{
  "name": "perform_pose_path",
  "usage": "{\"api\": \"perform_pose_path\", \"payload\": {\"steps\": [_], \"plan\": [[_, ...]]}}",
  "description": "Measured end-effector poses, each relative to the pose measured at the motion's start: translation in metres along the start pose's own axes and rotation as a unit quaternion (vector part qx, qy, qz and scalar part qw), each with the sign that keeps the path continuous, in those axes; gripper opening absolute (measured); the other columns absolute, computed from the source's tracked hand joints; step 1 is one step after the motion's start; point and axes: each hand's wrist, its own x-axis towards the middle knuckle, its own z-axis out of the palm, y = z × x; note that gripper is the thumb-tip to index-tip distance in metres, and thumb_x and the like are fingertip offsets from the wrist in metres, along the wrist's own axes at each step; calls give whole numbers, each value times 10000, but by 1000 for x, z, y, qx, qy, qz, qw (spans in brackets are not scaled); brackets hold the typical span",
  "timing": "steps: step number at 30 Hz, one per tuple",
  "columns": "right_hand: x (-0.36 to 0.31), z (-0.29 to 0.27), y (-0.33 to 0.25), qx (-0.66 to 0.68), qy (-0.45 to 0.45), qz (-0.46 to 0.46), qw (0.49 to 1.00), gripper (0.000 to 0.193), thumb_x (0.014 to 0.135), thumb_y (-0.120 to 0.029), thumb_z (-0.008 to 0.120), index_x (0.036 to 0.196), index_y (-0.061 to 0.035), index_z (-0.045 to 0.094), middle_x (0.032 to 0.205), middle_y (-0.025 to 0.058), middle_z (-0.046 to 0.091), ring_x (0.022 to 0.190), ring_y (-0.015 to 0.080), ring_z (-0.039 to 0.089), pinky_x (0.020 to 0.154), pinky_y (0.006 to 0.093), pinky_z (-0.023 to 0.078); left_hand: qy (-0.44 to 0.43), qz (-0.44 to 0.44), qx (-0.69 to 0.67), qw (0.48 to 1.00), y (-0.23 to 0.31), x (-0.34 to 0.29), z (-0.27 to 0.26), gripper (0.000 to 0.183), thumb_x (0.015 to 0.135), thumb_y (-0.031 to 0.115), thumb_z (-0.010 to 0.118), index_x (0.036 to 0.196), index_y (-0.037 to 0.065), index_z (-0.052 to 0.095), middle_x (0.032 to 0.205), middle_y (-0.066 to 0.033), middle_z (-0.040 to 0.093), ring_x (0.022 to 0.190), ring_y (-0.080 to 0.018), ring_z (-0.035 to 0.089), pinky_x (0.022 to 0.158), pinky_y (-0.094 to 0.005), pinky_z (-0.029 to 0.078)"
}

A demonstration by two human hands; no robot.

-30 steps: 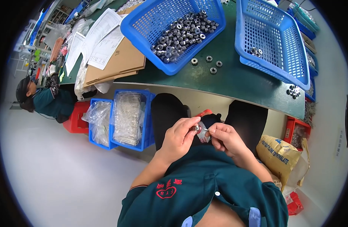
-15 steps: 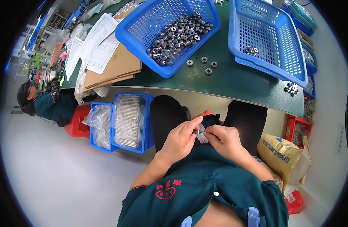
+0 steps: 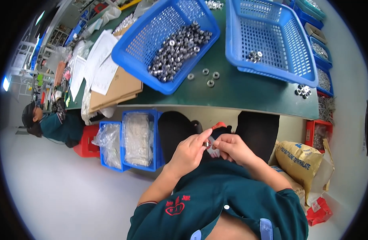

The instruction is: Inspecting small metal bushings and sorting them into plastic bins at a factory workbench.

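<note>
Above my lap, my left hand [image 3: 187, 153] pinches a small metal ring [image 3: 207, 145] between thumb and fingers. Close to the ring, my right hand [image 3: 234, 149] has its thumb and finger pressed together on a thin rod-like piece, mostly hidden by the fingertips. Both hands are below the near edge of the green table [image 3: 248, 96]. Several similar rings [image 3: 210, 83] lie loose on the table. Many more fill one end of a blue perforated basket [image 3: 130, 50], and a few sit in a second blue basket [image 3: 272, 74].
A small group of rings [image 3: 303, 91] is by the table's right corner. Papers [image 3: 100, 68] and cardboard [image 3: 118, 90] lie at the left. Blue crates [image 3: 156, 132] with plastic-wrapped parts stand under the table. Yellow sacks [image 3: 296, 162] are at right; a co-worker [image 3: 52, 124] sits far left.
The view has shifted slightly, so the table and baskets appear further left and lower. My hands stay together at the ring; the rod shows less between them.
</note>
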Motion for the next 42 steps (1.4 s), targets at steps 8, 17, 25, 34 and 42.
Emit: {"api": "perform_pose_path", "payload": {"steps": [8,17,25,34,42], "plan": [[65,-50,54,-198,98,-93,971,214,900,-209,597,834,-24,682,581,26,573,504,110,528,503,283,423,123,161,91,975,39,97,-32,350,733,-138,643,1051,11,629,928,-136,643,782,-287,644,666,-341,526],[112,-60,97,-331,180,-123,918,251,848,-247,588,936,-33,685,905,182,694,875,355,673,774,420,527,-181,170,234,940,24,286,2,182,755,-23,565,887,41,674,924,-150,651,878,-334,643,760,-421,518],[115,-66,99,-318,185,-144,919,250,847,-254,587,922,-37,685,871,184,688,842,367,669,749,431,526,-266,93,322,904,1,321,34,192,739,24,596,877,54,727,906,-193,680,886,-362,662,784,-441,519],[108,-66,86,-347,171,-123,914,253,853,-278,608,940,-55,691,885,168,695,857,347,676,749,421,532,108,14,108,988,-6,177,-31,161,793,-6,645,949,8,684,844,-116,645,773,-264,645,685,-325,513],[107,-55,89,-406,168,-149,886,253,858,-294,601,931,-68,689,871,162,696,845,352,672,741,442,529,103,-95,250,958,-48,135,18,216,823,126,676,1019,33,676,953,-139,633,867,-330,628,758,-418,506]]}}
